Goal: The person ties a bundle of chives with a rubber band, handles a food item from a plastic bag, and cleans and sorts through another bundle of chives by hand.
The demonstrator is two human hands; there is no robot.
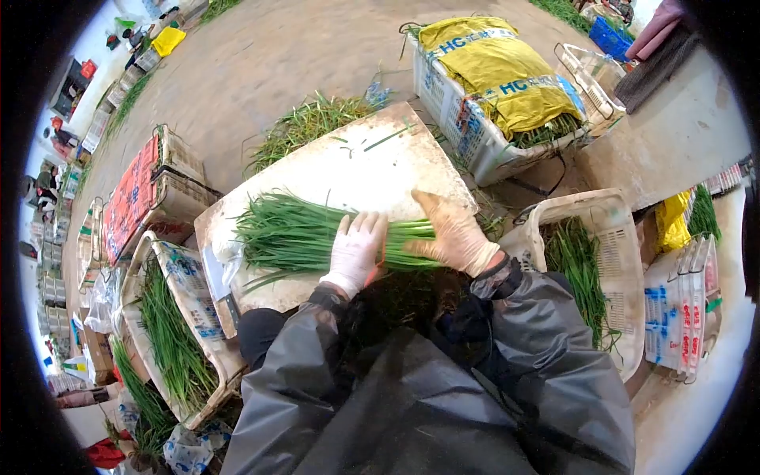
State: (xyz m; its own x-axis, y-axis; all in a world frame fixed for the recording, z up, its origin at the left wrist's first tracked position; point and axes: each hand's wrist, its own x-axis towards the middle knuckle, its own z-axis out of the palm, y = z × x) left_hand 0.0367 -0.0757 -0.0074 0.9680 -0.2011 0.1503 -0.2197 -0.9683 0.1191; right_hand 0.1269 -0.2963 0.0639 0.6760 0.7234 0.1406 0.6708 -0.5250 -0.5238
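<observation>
A bundle of long green stalks (293, 233) lies across the pale board (356, 174), its leafy tips to the left and its cut ends to the right. My left hand (358, 249), in a white glove, is closed over the middle of the bundle. Something orange-red shows beside its fingers. At the stalk ends is my right hand (455, 236), in a yellowish glove, thumb and fingers spread wide and fingertips touching the stalks. A knife (226, 305) rests at the board's left edge, near a clump of clear plastic (229, 252).
Crates of green stalks stand at left (229, 348) and right (625, 277). Behind the board are loose greens (317, 127) and a crate topped by a yellow sack (503, 71). An orange-covered crate (131, 198) is at upper left. A person's sleeve (655, 28) shows at upper right.
</observation>
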